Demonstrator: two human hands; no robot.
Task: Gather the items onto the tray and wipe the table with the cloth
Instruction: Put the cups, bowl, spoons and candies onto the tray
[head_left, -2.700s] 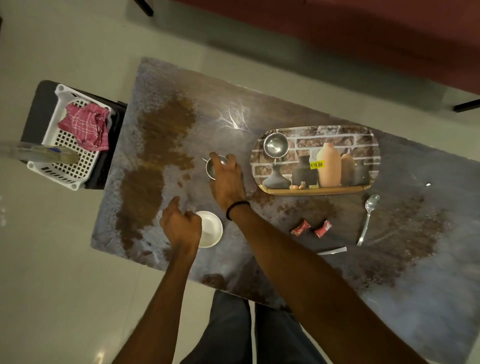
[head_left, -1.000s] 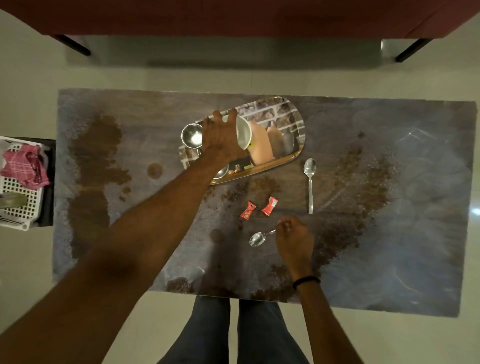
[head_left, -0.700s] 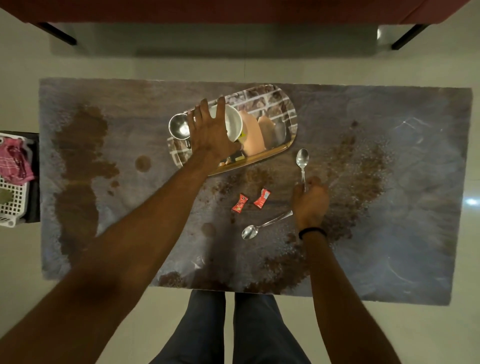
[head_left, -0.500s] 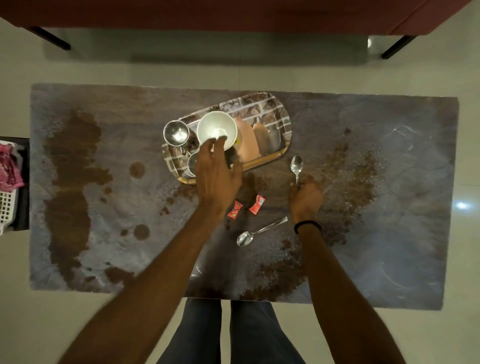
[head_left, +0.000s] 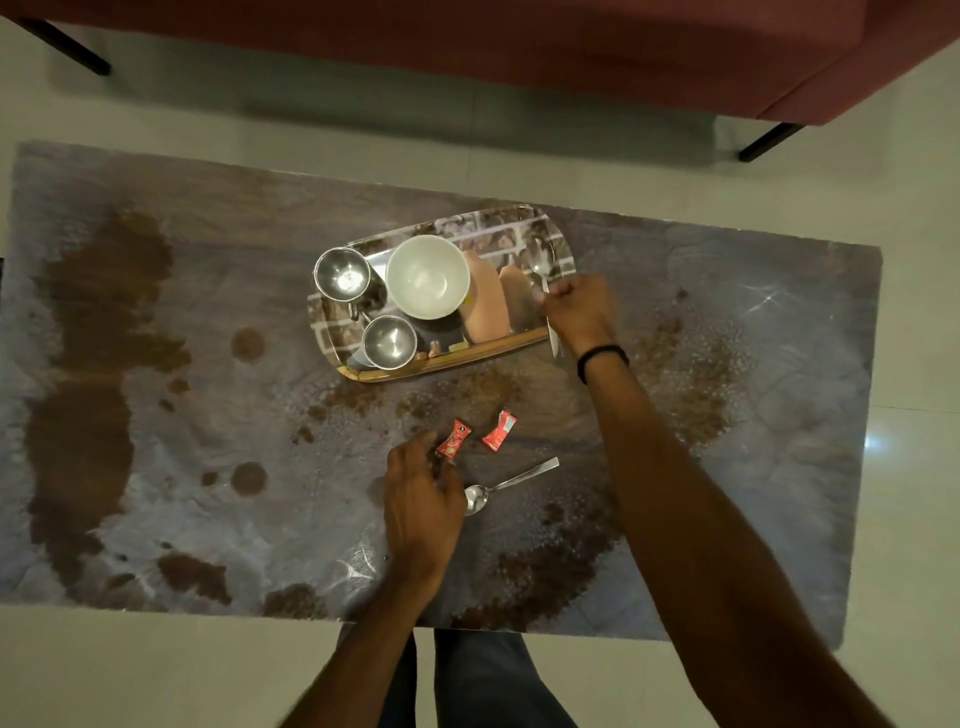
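The printed tray lies mid-table with a white bowl and two steel cups on it. My right hand is at the tray's right end, shut on a spoon whose bowl rests over the tray. My left hand hovers near the table's front, fingers apart, fingertips touching a red sachet. A second red sachet lies just to its right. Another spoon lies on the table beside my left hand. The cloth is out of view.
The marbled table has brown stains on its left side and around the tray. A dark red sofa stands beyond the far edge. My legs are against the near edge.
My left hand let go of the bowl on the tray and came back to the sachets. My right hand lifted the far spoon and carried it to the tray's right end.
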